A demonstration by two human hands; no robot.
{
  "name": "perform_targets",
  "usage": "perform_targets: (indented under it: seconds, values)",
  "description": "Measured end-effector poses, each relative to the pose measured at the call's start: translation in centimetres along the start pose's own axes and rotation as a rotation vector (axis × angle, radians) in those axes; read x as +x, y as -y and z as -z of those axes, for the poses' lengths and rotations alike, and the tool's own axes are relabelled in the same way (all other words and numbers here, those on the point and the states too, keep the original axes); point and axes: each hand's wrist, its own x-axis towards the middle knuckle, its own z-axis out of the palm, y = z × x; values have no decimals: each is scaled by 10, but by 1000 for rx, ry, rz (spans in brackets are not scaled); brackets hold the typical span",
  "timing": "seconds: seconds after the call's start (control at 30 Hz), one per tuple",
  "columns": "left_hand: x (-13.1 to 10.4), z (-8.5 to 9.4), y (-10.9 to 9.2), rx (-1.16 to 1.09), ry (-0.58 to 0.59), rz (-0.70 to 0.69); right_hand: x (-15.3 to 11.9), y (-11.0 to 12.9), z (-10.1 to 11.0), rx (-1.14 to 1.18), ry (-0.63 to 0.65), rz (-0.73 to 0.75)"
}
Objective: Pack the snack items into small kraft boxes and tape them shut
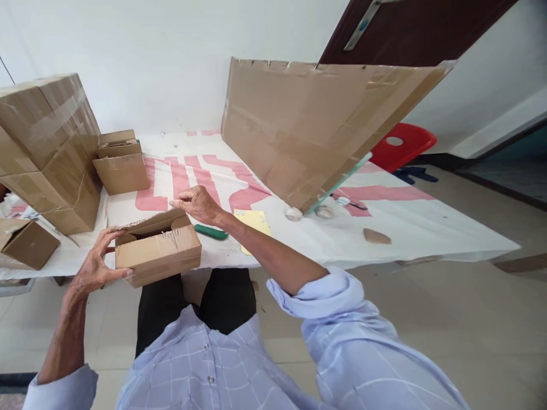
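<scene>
A small brown cardboard box [159, 254] sits at the near edge of the table, its top flaps partly raised. My left hand [96, 265] grips the box's left end, thumb on the front face. My right hand [197, 203] pinches the far top flap of the same box. A green-handled tool [211, 232] lies on the table just right of the box, next to a yellow paper [254, 223].
A large taped carton [47, 151] stands at the left, with small boxes [122, 162] beside it and another [26, 244] at the far left. A big flattened cardboard sheet [316, 128] leans across the table's back. A red stool [404, 145] stands beyond. The white-and-red table cover [410, 228] holds tape rolls [294, 214].
</scene>
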Motion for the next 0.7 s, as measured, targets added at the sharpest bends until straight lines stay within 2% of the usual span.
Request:
perform_targets:
  seconds: [0.07,0.13,0.27,0.4,0.53,0.7]
  values:
    - [0,-1,-1,6,6,4,1,-3,-3,21,-51,-47]
    - [-1,-3,-5,10,12,3,3,-7,-2,72,-49,-154]
    - [0,-6,-12,24,35,6,8,-10,6,206,39,-369]
    - [2,-2,-12,54,59,7,11,-6,14,253,101,-448]
    - [8,1,-19,233,50,-77,13,0,16,215,134,-418]
    - [30,-12,-52,533,62,-191,10,5,12,127,160,-208]
